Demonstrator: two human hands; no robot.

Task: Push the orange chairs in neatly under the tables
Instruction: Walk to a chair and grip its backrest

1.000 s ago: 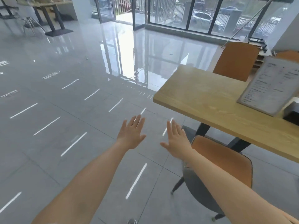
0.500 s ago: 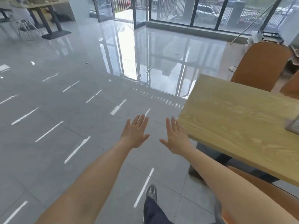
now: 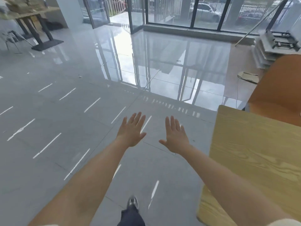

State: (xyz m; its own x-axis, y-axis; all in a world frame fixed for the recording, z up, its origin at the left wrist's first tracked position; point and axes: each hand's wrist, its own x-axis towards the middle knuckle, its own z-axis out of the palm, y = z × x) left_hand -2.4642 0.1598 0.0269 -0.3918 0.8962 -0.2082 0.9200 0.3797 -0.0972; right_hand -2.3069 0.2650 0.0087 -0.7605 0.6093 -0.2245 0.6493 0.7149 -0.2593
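**Floor** (image 3: 81,111): glossy grey tile, spreading left of the bench and beyond it

**Bench** (image 3: 254,152): pale wood-grain top, used here as the landmark. Its underside is hidden, so any chair tucked beneath cannot be checked

**Orange chair** (image 3: 276,88): only the back shows, rising just beyond the bench's far edge. The seat is hidden, so whether it is fully in cannot be told

**Grey stack** (image 3: 273,46): well beyond the bench's far end, by the windows

**Left hand** (image 3: 132,131): flat, fingers straight, holding nothing. It is in the air to the left of the bench, well apart from the chair

**Right hand** (image 3: 175,136): likewise flat and empty, between the left hand and the bench's left edge, touching neither

**Shoe** (image 3: 132,203): on the floor, left of the bench's near corner

**Status (judged):** no chair is being handled. The chair at the bench's far end looks close to its place but is unconfirmed. It is the likely next item to check or push, and other chairs may remain out of view
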